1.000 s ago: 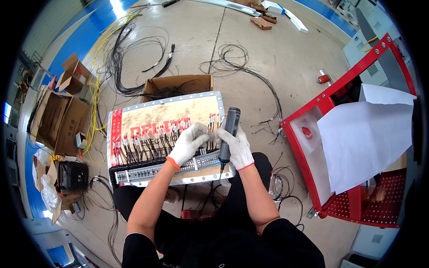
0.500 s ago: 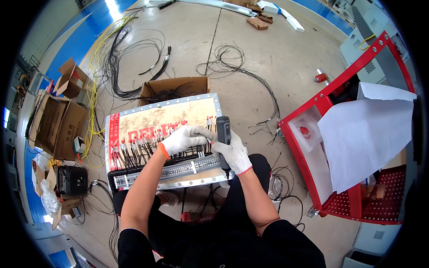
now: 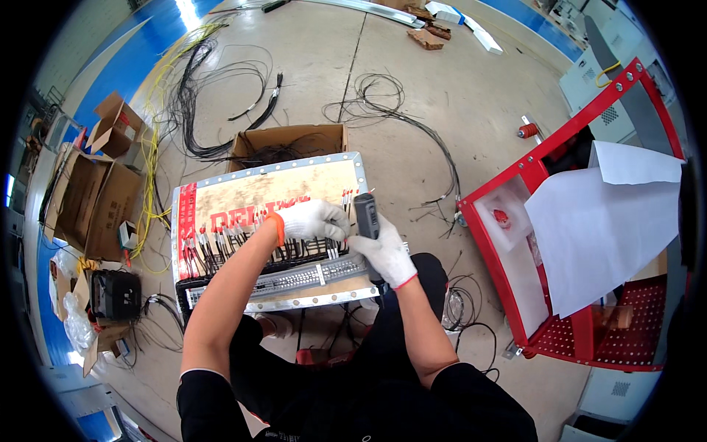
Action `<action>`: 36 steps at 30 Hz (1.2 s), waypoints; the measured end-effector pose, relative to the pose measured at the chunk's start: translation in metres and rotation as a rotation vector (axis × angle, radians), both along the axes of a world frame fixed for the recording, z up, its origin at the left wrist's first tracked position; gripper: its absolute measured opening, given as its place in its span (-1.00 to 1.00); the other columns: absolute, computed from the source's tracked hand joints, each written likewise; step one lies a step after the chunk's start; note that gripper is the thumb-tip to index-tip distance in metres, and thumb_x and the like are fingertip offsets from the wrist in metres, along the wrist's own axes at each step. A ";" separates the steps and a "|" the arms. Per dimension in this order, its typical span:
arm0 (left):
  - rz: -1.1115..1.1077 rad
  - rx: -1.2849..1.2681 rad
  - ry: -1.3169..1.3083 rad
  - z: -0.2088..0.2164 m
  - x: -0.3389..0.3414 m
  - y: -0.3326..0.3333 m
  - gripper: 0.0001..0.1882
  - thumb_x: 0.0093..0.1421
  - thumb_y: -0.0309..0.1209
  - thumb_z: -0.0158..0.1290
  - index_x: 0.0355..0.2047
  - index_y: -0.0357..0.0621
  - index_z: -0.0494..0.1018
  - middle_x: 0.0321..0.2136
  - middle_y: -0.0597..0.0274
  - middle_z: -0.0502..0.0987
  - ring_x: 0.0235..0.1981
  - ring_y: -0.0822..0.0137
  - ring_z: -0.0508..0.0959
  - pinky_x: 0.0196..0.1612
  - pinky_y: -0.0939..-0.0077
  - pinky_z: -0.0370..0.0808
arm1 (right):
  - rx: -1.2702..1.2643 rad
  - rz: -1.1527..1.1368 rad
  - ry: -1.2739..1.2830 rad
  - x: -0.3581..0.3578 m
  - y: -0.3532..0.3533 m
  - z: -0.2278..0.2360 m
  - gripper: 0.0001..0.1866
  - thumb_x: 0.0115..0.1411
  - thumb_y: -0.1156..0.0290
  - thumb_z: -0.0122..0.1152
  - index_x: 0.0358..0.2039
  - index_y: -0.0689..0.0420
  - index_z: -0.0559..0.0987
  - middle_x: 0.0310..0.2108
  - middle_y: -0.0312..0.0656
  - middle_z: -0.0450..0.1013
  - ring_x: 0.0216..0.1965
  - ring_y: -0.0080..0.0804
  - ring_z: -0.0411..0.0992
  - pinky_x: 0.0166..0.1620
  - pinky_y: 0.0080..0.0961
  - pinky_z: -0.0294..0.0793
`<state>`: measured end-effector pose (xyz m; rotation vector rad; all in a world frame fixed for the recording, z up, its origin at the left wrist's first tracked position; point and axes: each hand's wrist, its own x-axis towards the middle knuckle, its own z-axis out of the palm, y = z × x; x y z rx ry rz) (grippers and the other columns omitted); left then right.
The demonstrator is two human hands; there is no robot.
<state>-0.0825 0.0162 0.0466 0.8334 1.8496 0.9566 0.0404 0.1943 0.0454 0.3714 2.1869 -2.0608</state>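
My right hand [image 3: 388, 255], in a white glove, is wrapped round a dark grey cordless screwdriver [image 3: 366, 215] held upright, its tip pointing down toward my lap. Beside it, my left hand [image 3: 315, 220], gloved in white with an orange cuff, hovers over the wires with its fingers curled in; what they hold, if anything, is hidden. Under both hands, a wooden board [image 3: 276, 184] with a metal edge leans across my knees. A grey terminal strip [image 3: 294, 281] runs along its near side. Behind that stands a row of black wires [image 3: 213, 254] with white sleeves and red tips.
An open cardboard box [image 3: 294, 137] with dark wires stands just past the board. Black cable bundles [image 3: 193, 110] lie on the floor. At right is a red metal frame [image 3: 508, 280] draped with a white sheet [image 3: 604, 228]. More cartons [image 3: 110, 214] stand at left.
My left hand has drawn slightly up and left from the right hand, its fingers curling in more. The screwdriver stays in my right hand, nearly in place.
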 end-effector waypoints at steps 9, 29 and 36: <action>-0.219 -0.115 0.312 -0.016 -0.004 0.009 -0.90 0.07 -0.41 0.24 -0.37 -0.07 0.65 -0.30 0.27 0.59 -0.15 0.25 0.57 -0.04 0.41 0.48 | -0.194 -0.244 0.006 -0.002 0.015 -0.008 -0.75 0.21 0.34 0.29 -0.29 0.18 0.41 -0.57 -0.29 0.43 -0.60 -0.57 0.41 -0.50 -0.55 0.42; -0.178 -0.211 0.293 -0.009 0.009 0.011 -0.84 0.12 -0.35 0.18 -0.29 -0.04 0.65 -0.32 0.20 0.65 -0.20 0.20 0.63 -0.10 0.33 0.50 | -0.070 -0.203 0.021 -0.005 0.008 -0.014 -0.73 0.18 0.39 0.29 -0.19 0.20 0.43 -0.53 -0.30 0.43 -0.56 -0.59 0.40 -0.45 -0.57 0.43; -0.184 -0.200 0.325 -0.008 0.004 0.010 -0.85 0.15 -0.34 0.13 -0.31 -0.05 0.63 -0.32 0.16 0.63 -0.24 0.15 0.62 -0.12 0.28 0.51 | -0.050 -0.198 0.015 -0.004 0.006 -0.006 -0.74 0.18 0.39 0.29 -0.19 0.20 0.44 -0.53 -0.29 0.44 -0.57 -0.58 0.41 -0.46 -0.56 0.43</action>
